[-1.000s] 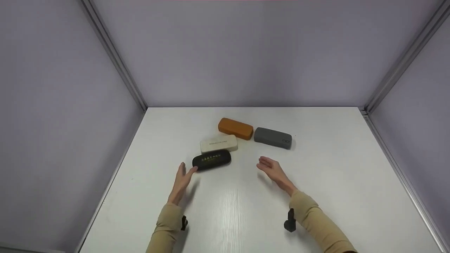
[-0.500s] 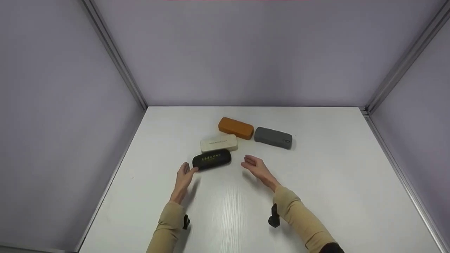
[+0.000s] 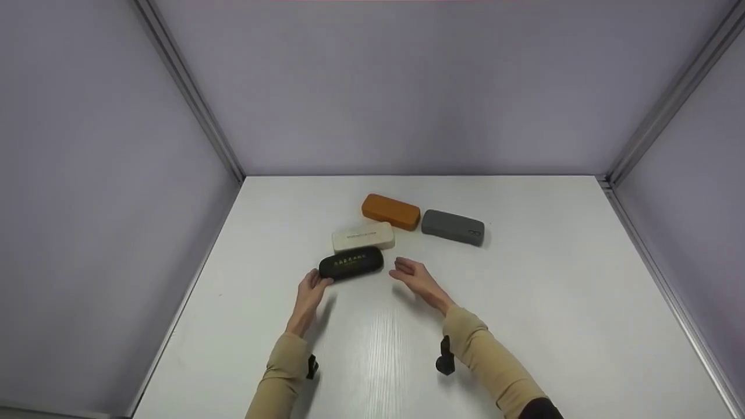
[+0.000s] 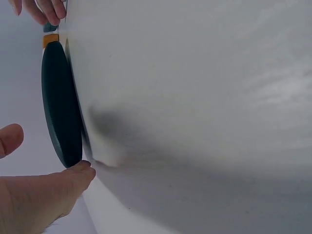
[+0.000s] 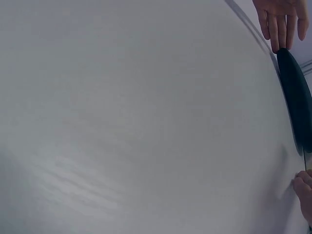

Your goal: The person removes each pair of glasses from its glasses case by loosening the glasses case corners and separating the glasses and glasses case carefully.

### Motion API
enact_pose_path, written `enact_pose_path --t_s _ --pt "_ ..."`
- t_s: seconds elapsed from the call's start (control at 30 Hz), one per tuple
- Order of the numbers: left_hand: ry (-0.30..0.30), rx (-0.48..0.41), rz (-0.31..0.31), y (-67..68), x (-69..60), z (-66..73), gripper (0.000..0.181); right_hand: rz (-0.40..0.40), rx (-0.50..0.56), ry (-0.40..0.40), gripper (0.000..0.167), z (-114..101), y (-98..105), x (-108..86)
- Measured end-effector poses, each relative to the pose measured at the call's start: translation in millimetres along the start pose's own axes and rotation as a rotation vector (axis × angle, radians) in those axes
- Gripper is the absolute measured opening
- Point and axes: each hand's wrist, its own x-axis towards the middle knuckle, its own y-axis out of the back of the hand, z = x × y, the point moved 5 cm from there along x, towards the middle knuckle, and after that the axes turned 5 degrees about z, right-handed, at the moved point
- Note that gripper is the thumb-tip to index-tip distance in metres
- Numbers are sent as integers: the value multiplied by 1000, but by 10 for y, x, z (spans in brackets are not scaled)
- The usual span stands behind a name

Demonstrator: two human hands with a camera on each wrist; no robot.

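Observation:
A black glasses case with gold lettering lies slightly slanted on the table, close in front of a cream glasses case. At its left end is my left hand, fingers and thumb spread apart; the fingertips appear to touch that end, as the left wrist view of the case suggests. My right hand hovers just off the right end, fingers loosely bent and holding nothing. In the right wrist view a small gap separates the right hand from the case.
Behind the cream case lies an orange glasses case, and a grey glasses case with a glasses mark sits to its right. The white table is bounded by pale panels at the back and both sides.
My right hand has moved left toward the black case's right end. The left hand has shifted slightly right, closer against the left end. All the cases have stayed in place.

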Motion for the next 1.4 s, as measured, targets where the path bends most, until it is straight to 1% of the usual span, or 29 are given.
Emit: enact_pose_path --t_s 0.23,0.37,0.5,0.67,0.77,0.87,0.97,1.1,1.17,1.27,1.4 --pt "2 12 -4 -6 1 12 75 3 2 -13 70 -20 -35 13" --pt "7 6 -6 -9 4 8 76 9 -3 -11 71 -33 -62 11" --pt "5 -13 -2 -2 2 6 76 15 14 1 70 -42 -107 37" --pt "-16 -24 6 -3 1 6 76 -7 35 24 69 -53 -191 86" --pt "-27 -26 7 -14 9 -4 74 -20 47 18 72 -49 -239 94" --pt "-27 -28 7 -28 11 -16 74 -27 66 3 75 -41 -274 86" --pt "-16 -26 -5 -45 3 -22 74 -37 78 7 75 -37 -296 77" --pt "-12 0 -19 -55 -12 -14 74 -32 90 14 75 -36 -289 73" --pt "-20 17 -31 -59 -29 -5 74 -20 91 14 74 -28 -268 69" --pt "-24 33 -50 -63 -104 92 72 0 70 16 73 -12 -227 61" --pt "-40 50 -60 -81 -115 91 68 30 55 9 73 5 -179 37"
